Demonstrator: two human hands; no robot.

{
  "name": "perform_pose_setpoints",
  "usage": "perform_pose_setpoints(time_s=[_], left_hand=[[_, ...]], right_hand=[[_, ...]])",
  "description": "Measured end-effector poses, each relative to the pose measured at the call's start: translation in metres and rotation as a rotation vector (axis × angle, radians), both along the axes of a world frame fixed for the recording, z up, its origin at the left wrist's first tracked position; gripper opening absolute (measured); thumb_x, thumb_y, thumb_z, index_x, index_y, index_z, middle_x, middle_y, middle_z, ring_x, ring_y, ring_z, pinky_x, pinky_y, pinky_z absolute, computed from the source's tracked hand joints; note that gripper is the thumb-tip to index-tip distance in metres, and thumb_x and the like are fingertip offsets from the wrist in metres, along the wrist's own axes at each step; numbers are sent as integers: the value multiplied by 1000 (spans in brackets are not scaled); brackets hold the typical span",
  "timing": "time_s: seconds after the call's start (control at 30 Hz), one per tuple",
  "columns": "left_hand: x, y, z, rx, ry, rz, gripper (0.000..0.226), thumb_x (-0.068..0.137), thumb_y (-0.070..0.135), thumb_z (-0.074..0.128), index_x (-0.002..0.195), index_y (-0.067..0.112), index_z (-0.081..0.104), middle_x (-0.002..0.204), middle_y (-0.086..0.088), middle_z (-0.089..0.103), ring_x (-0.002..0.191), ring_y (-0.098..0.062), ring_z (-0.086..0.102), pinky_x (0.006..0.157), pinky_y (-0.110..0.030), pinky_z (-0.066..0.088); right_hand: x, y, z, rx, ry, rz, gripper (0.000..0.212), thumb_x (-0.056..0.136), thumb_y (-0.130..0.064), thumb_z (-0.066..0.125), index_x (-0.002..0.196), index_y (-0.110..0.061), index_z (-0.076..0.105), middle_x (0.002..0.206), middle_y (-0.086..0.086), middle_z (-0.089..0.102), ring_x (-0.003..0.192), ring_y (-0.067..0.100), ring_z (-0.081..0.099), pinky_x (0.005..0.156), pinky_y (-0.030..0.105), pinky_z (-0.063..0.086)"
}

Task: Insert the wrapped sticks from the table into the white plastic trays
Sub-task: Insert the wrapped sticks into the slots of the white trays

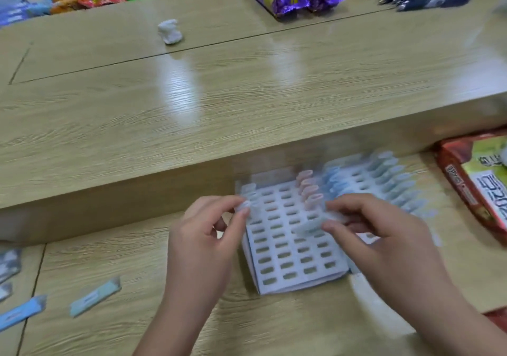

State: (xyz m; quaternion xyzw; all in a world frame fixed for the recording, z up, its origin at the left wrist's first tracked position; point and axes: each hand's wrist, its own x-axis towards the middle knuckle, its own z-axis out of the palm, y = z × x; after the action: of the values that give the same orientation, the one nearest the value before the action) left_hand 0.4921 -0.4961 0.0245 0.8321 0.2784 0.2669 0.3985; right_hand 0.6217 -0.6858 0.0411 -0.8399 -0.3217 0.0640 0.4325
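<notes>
Filling looks partway done, by my read. The near white tray (288, 276) has a short row of pink sticks (308, 188) standing in slots at its far end, plus a few pale ones at the far-left corner; most of its slots show nothing in them. The 2nd tray (356, 176), just beside it on the right and partly behind the right hand (384, 235), looks much fuller w/ rows of blue sticks (389, 180) upright, tho blur hides the count.

At the near tray's left edge the left hand (208, 235) pinches a pale stick (244, 206) btwn thumb and fingertips; can't tell if its tip is in a slot yet. The right hand pinches a pale blue stick (307, 226), tilted over the tray's middle, not in a slot. More loose sticks (94, 296) lie on the table (137, 259) to the left, well apart from the trays, so plenty left to insert.
</notes>
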Motion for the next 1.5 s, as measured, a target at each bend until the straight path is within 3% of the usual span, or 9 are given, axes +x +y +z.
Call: perform_pose_setpoints(time_s=[0.23,0.37,0.57,0.8,0.93,1.07,1.23,1.33,1.5], left_hand=[[9,-3,-25,50,54,19,9,89,27,71,97,28,76,93,21,67,83,-6,63,69,-9,43],[11,-5,-31,137,88,9,12,89,25,73,101,25,76,95,18,68,86,-8,63,72,-29,53],[10,-5,-30,244,169,35,20,88,27,71,103,35,60,82,19,63,75,-5,59,60,-27,49],[4,2,-36,514,155,-77,13,83,5,75,91,15,72,92,4,69,78,-20,61,49,-37,49],[-1,8,-37,428,106,-84,26,83,0,74,102,19,75,96,3,63,84,-17,59,54,-36,51],[-16,12,-36,216,58,-118,41,89,-2,65,119,26,72,105,9,58,92,-11,58,67,-29,51],[-55,30,-28,191,88,16,31,91,17,59,118,31,66,107,16,57,89,-7,60,64,-24,48],[-96,55,-25,179,103,129,25,89,17,61,110,29,69,102,18,56,85,-7,60,64,-20,43],[-172,99,-32,136,262,407,27,88,14,67,108,30,71,105,16,56,83,-6,57,68,-34,52]], right_hand=[[-5,41,-31,18,-133,184,17,85,-16,75,101,-20,73,95,-15,69,83,1,64,71,23,52],[-4,50,-42,56,-119,211,14,87,-14,74,100,-17,74,92,-11,70,84,5,65,71,31,56],[-3,58,-44,36,-286,284,16,89,-19,71,104,-20,75,95,-9,71,90,7,67,76,24,52],[-6,59,-46,28,-377,317,18,88,-20,68,104,-15,77,94,-5,73,86,13,69,73,25,53],[-16,58,-57,10,-429,332,22,86,-10,74,107,-15,76,98,-3,72,84,16,68,64,30,56],[-25,55,-63,-94,-473,265,49,75,4,76,118,-17,73,104,4,69,88,25,66,54,35,54],[-56,68,-53,-3,-468,224,39,83,-11,63,121,-15,71,111,6,61,98,26,56,87,31,42],[-88,99,-43,-13,-501,278,30,86,-20,64,114,-16,73,110,4,63,99,29,58,87,40,45],[-144,166,-43,-123,-325,463,32,79,-23,79,110,-21,72,106,-5,66,95,25,62,79,39,52]])
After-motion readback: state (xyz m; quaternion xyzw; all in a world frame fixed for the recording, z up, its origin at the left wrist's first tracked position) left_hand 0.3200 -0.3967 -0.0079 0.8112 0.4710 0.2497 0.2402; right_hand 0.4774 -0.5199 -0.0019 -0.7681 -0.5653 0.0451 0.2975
